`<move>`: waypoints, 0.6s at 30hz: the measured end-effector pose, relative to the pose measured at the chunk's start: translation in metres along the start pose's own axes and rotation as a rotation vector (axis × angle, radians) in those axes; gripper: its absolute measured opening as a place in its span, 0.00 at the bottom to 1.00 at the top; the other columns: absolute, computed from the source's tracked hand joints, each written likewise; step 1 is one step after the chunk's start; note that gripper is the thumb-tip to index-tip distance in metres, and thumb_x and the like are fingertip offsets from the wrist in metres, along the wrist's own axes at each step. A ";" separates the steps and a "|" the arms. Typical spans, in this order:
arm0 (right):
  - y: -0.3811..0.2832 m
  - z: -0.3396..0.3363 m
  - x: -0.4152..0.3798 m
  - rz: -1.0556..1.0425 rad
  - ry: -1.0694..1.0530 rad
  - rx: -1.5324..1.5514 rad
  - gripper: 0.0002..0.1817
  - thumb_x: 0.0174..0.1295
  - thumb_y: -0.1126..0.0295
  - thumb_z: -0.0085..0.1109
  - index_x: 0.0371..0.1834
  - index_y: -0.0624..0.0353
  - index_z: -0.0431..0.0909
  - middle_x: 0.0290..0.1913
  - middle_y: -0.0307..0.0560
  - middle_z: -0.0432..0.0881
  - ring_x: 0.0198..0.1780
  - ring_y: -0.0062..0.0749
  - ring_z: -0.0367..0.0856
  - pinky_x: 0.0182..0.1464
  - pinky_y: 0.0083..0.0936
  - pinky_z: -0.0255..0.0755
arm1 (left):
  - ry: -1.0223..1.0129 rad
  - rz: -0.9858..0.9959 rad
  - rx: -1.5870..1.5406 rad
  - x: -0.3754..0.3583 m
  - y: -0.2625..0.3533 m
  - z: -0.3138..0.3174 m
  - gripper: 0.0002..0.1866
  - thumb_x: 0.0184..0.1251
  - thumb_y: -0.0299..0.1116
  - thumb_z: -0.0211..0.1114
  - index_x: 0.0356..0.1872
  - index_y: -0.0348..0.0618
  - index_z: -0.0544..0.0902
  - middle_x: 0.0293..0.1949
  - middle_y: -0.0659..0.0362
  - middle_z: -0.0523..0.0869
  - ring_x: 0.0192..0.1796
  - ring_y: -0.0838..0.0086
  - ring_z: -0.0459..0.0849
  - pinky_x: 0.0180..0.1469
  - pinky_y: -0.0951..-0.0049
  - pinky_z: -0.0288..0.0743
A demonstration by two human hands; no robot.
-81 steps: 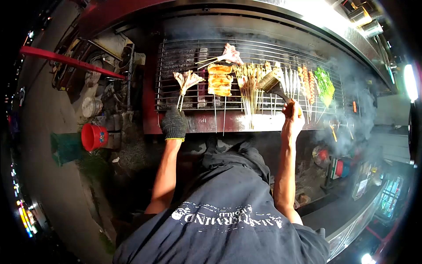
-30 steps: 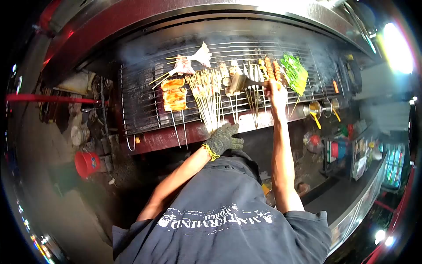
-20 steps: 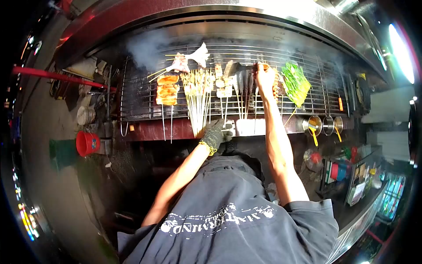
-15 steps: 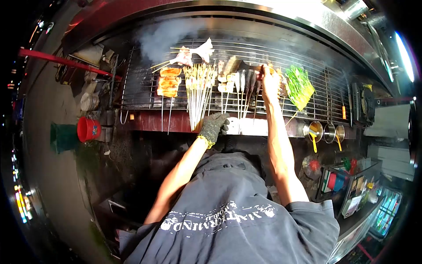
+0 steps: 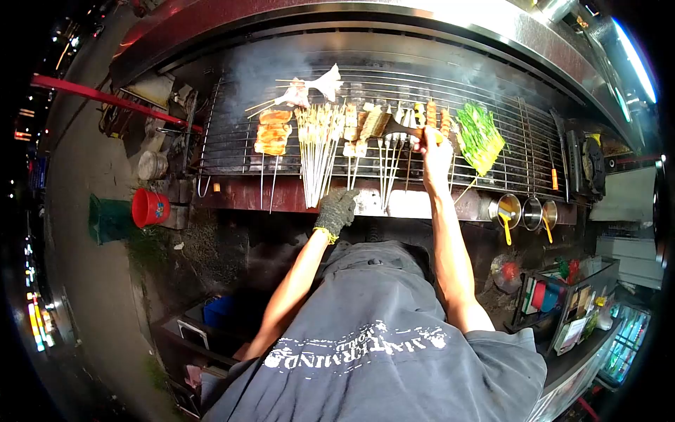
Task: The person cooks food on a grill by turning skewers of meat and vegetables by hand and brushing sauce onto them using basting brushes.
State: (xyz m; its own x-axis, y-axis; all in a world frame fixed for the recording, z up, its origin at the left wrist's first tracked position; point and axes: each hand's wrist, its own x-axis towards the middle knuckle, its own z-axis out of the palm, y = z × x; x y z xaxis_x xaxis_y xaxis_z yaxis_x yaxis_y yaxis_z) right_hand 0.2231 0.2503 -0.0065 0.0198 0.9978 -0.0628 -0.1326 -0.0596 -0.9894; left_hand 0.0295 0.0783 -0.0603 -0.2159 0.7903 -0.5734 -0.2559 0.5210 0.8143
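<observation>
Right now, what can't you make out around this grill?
All in the head view:
Food beneath the brush: hidden by it.
Anything under the left hand: hidden by its glove.
Contents of the lit cabinet: too small.
Coloured lights at far left: too blurred to identify.

Glaring tube light (image 5: 634, 61), dark edges

At the grill (image 5: 522, 160) are two hands (image 5: 337, 209) and one brush (image 5: 373, 123). Three metal cups (image 5: 532, 213) line its front; left of it, one red bucket (image 5: 149, 208).
</observation>
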 end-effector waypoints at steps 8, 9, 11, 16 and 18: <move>0.013 0.031 0.002 -0.013 -0.025 -0.033 0.14 0.73 0.63 0.53 0.36 0.61 0.83 0.23 0.37 0.83 0.22 0.16 0.75 0.27 0.16 0.67 | -0.065 0.101 -0.009 0.021 -0.013 0.003 0.12 0.68 0.30 0.60 0.48 0.38 0.83 0.24 0.62 0.81 0.17 0.78 0.72 0.17 0.78 0.63; 0.014 0.031 0.002 -0.005 -0.046 0.022 0.15 0.74 0.63 0.53 0.35 0.61 0.83 0.23 0.38 0.83 0.22 0.16 0.75 0.27 0.16 0.67 | 0.031 -0.026 -0.195 0.016 -0.006 0.007 0.12 0.68 0.29 0.60 0.48 0.38 0.83 0.24 0.62 0.80 0.18 0.79 0.72 0.17 0.78 0.63; 0.007 0.031 -0.007 -0.036 -0.177 -0.317 0.16 0.74 0.63 0.52 0.34 0.62 0.82 0.25 0.41 0.84 0.23 0.16 0.76 0.27 0.16 0.68 | -0.018 -0.042 -0.257 0.020 -0.010 0.004 0.12 0.68 0.29 0.59 0.49 0.37 0.82 0.23 0.63 0.79 0.18 0.79 0.72 0.18 0.78 0.63; 0.016 -0.005 -0.020 0.057 -0.024 0.022 0.15 0.73 0.62 0.53 0.46 0.64 0.81 0.31 0.43 0.84 0.26 0.20 0.77 0.31 0.17 0.72 | 0.060 0.031 -0.270 0.018 -0.014 0.017 0.13 0.72 0.40 0.60 0.43 0.41 0.83 0.22 0.63 0.78 0.17 0.78 0.74 0.18 0.76 0.67; 0.002 -0.036 -0.030 0.032 0.028 0.093 0.16 0.73 0.62 0.53 0.45 0.65 0.83 0.29 0.41 0.85 0.27 0.19 0.79 0.34 0.18 0.74 | 0.027 -0.053 -0.187 0.015 -0.023 0.015 0.19 0.73 0.49 0.59 0.47 0.41 0.81 0.30 0.58 0.82 0.25 0.71 0.82 0.25 0.69 0.77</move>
State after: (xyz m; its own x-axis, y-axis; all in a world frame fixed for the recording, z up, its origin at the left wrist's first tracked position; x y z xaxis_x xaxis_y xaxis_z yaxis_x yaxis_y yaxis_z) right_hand 0.2581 0.2197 -0.0115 0.0415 0.9942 -0.0995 -0.2255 -0.0877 -0.9703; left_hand 0.0462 0.0827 -0.0861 -0.2216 0.7533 -0.6192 -0.4373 0.4907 0.7536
